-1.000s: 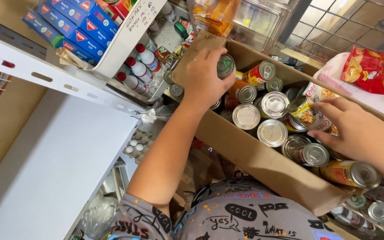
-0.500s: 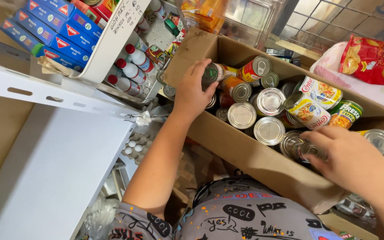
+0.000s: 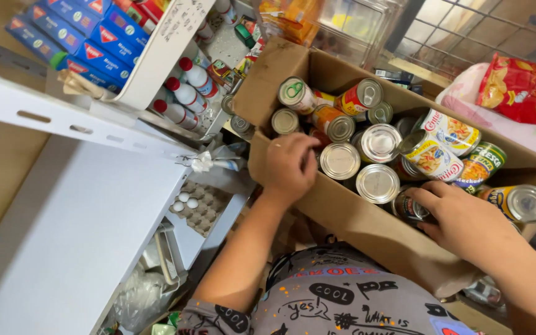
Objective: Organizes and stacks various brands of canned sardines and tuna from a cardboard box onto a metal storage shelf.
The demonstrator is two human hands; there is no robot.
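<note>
1. A cardboard box [image 3: 342, 214] is packed with food cans [image 3: 377, 144], some upright and some on their sides, along with a few smaller tins.
2. The left hand [image 3: 290, 166] curls over the box's near-left wall, fingers reaching inside; whether it grips anything I cannot tell.
3. The right hand [image 3: 466, 220] closes around a small dark can [image 3: 409, 208] at the near-right edge.
4. These cans look rigid, heavy and smooth-sided; a grip around the cylinder body seems safest.
</note>
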